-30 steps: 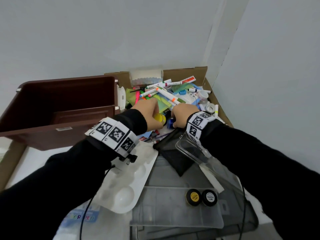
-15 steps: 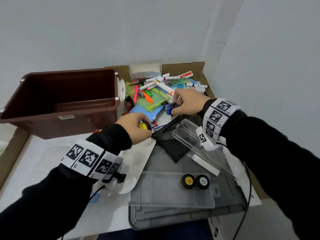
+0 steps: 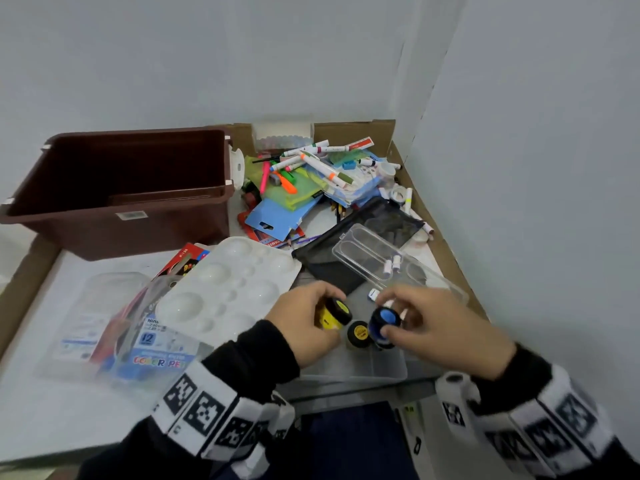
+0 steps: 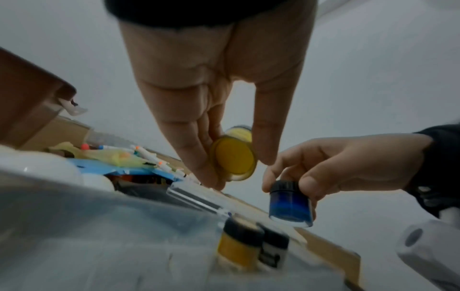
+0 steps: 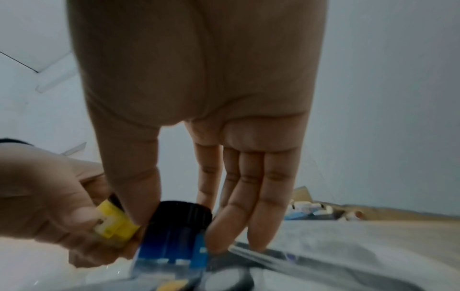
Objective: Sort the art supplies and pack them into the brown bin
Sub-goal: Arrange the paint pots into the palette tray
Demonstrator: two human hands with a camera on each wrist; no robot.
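Observation:
My left hand (image 3: 311, 317) pinches a small yellow paint jar (image 3: 333, 313) with a black cap, tilted on its side (image 4: 234, 159). My right hand (image 3: 408, 320) holds a blue paint jar (image 3: 382, 323) by its black cap (image 4: 290, 202), just above two more jars. Those are an ochre jar (image 3: 358, 333) and a white one (image 4: 273, 250), standing on a clear plastic lid (image 3: 349, 370) at the table's near side. The brown bin (image 3: 121, 188) stands open at the far left with nothing visible inside.
A white paint palette (image 3: 232, 289) lies left of my hands, with a pack of colour pens (image 3: 152, 348) beside it. A black mesh pouch (image 3: 332, 254) and a clear tray (image 3: 384, 258) lie behind. Markers and packets (image 3: 311, 174) pile up in the far corner, near the wall.
Both hands have drawn back from the far pile toward me, each carrying its jar. They now hover together over the two jars on the clear lid.

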